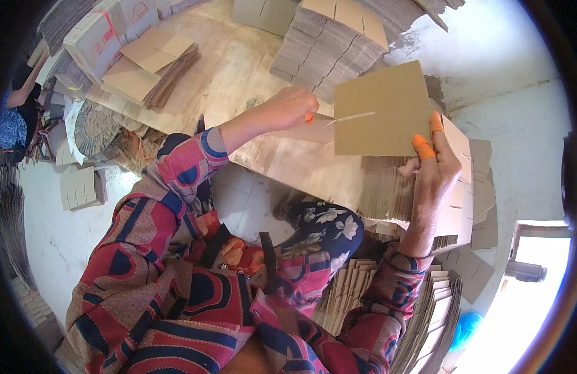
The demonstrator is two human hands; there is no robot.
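Observation:
My right hand (441,162), with orange covers on two fingertips, grips the lower right edge of a brown cardboard sheet (388,106). The sheet is raised above the table and has a pale slit running in from its left edge. Left of it, my left hand (293,107) is closed, an orange cover showing on one finger. Just below those fingers a second cardboard piece (307,132) reaches toward the slit; my left hand seems to pinch its upper edge. Whether the two pieces are joined at the slit I cannot tell.
A wooden table (220,68) lies ahead. A tall cardboard stack (329,47) stands at its back, a smaller pile (148,68) and a printed carton (107,37) at the left. More slotted cardboard (385,190) is stacked beneath my right hand; slotted sheets (432,318) stand low at the right.

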